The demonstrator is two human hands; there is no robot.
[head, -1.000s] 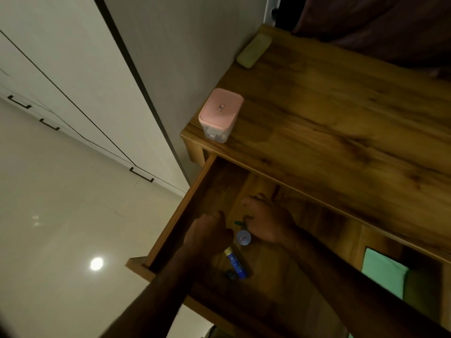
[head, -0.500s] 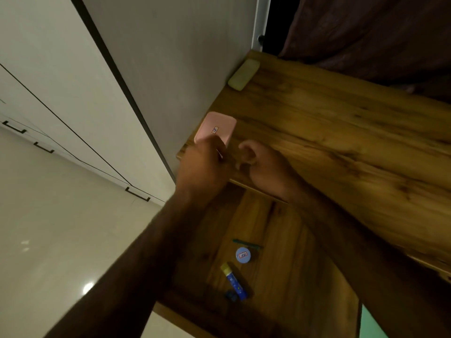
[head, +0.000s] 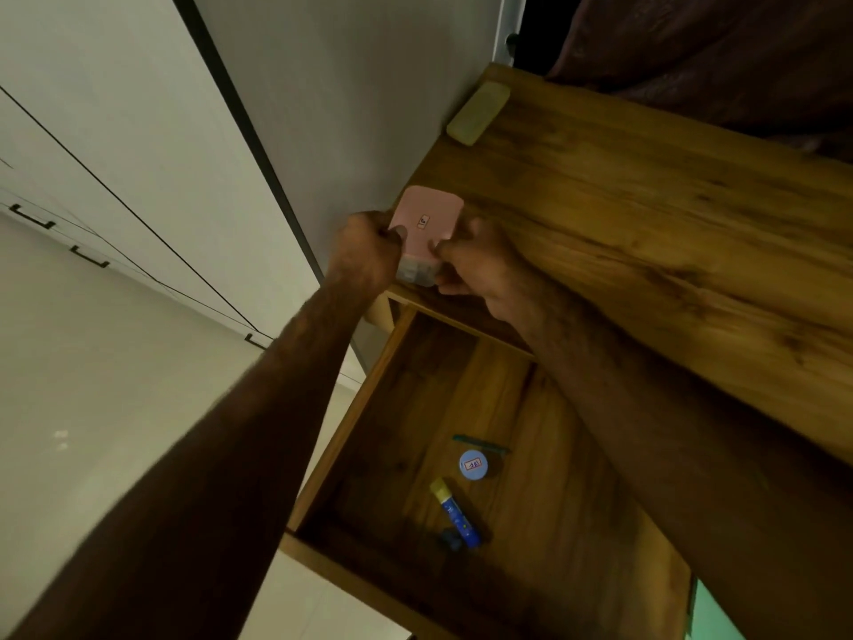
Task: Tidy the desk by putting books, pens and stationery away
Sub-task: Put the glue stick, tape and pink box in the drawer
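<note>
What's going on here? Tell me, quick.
A person grips the pink-lidded box with the left hand and right hand at the near corner of the desk. Whether it has left the wood is unclear. Below, the drawer is open, with a glue stick, a round blue tin and a green pen inside. A pale case lies at the far corner.
</note>
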